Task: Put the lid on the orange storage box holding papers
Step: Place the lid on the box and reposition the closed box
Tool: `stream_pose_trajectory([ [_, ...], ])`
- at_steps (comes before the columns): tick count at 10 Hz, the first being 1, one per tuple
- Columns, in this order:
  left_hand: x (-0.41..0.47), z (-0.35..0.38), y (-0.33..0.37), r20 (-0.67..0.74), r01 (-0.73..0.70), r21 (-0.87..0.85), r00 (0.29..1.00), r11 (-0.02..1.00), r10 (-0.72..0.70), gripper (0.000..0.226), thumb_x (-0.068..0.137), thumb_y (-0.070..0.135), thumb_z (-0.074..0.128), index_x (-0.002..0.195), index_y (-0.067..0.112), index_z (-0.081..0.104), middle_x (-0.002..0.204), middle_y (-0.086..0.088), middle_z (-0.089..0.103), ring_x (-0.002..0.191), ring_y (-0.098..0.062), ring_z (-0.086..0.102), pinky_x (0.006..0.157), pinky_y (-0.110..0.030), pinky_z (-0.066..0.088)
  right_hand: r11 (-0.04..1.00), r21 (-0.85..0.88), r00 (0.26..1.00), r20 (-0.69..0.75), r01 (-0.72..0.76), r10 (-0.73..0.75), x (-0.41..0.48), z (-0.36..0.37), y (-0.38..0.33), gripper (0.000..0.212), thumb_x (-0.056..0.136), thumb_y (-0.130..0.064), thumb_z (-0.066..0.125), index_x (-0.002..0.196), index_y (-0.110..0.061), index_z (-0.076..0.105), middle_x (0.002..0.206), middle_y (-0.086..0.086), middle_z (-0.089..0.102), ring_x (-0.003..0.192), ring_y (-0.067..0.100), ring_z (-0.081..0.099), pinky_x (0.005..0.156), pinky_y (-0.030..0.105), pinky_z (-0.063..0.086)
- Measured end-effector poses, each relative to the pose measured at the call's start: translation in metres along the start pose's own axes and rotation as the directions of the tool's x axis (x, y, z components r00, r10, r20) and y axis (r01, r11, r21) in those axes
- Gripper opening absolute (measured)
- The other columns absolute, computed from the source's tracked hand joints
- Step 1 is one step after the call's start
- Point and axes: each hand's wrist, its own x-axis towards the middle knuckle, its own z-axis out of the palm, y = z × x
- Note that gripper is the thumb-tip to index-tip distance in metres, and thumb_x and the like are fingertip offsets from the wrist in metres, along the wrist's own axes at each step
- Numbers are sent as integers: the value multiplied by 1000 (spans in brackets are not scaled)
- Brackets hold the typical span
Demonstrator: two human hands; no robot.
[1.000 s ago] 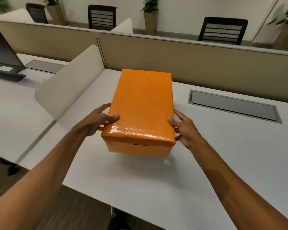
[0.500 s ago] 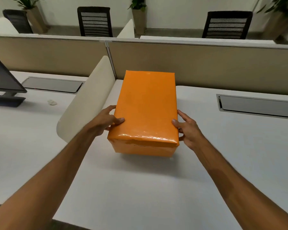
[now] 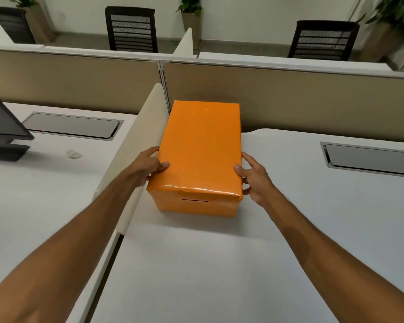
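The lid (image 3: pixel 202 145) already covers the orange box (image 3: pixel 196 205), which sits on the white desk (image 3: pixel 208 264) against the cream divider (image 3: pixel 135 145) on its left. The left hand (image 3: pixel 149 165) and right hand (image 3: pixel 254 179), 2 loosely curled grips, press the lid's near side edges. The wrinkled near rim may not be fully seated; uneven pressure could tilt the lid.
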Motion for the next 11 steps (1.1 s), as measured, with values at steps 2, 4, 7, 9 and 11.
stream_pose_trajectory([
  [2,21,-16,7,-12,3,36,1000,999,-3,74,89,16,69,151,29,32,150,-13,43,132,-42,43,104,-64,36,997,-76,1000,3,5,-5,18,19,-7,61,101,-29,54,155,-36,27,131,-1,50,112,30,54,80,53,49],
  [4,31,-21,12,-25,-12,38,1000,999,12,74,88,16,69,152,26,32,150,-13,44,133,-43,43,105,-65,35,985,-173,999,37,16,-10,26,22,-14,64,102,-37,50,157,-38,19,132,-3,47,113,28,52,86,59,48],
  [7,19,-2,4,-264,-114,314,943,943,202,68,90,29,68,150,16,38,147,-17,48,129,-42,50,105,-58,40,978,-210,999,32,-3,10,22,19,-20,72,96,-40,59,157,-36,21,153,9,43,131,42,50,96,72,44],
  [9,1,23,3,-304,-120,587,884,800,356,59,96,28,58,149,15,38,149,-18,46,132,-40,46,103,-55,40,921,-384,994,-60,64,-94,9,5,-17,61,96,-48,56,151,-26,39,153,10,45,131,36,52,97,57,49],
  [11,-19,57,-3,-214,-243,732,805,636,553,57,95,36,54,143,5,46,146,-19,50,133,-39,46,108,-54,36,898,-432,992,-53,84,-118,-11,-40,-12,50,97,-39,58,140,-15,53,138,9,59,112,26,64,86,41,55],
])
